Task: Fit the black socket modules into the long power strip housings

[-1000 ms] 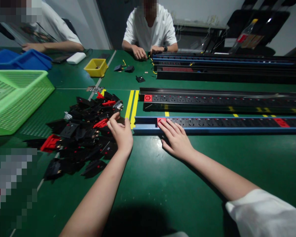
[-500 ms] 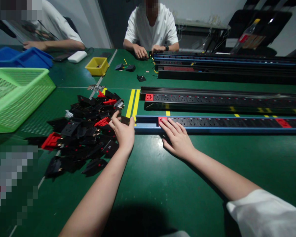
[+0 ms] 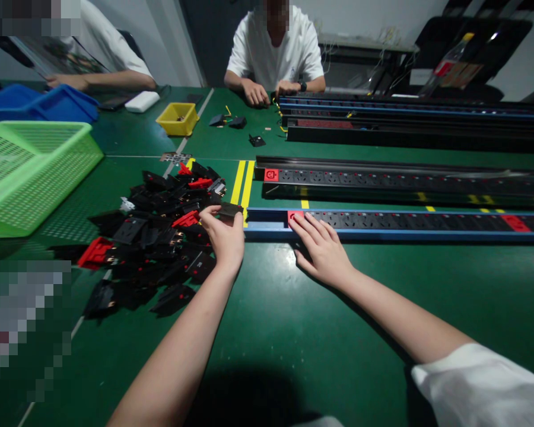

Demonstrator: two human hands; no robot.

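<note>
Green tabletop [image 3: 338,344]; nearest rail [image 3: 267,233] holds two red sockets [image 3: 515,223]; left hand [image 3: 225,240] pinches one black module [image 3: 230,210]; right hand [image 3: 324,248] flat.

From my end of the feed, the only no. I can make out w/ any confidence is what looks like "20", in small pale print on a black module [image 3: 199,265] at the right side of the loose pile [image 3: 136,261]. Tiny marks on the socket strip [image 3: 380,220] in the blue rail [image 3: 271,233] and on the black rail's sockets [image 3: 347,178] are too small to read, approx. specks to me. Ditto the btl's red label [image 3: 444,69]: pale lettering, brand illegible.
</note>
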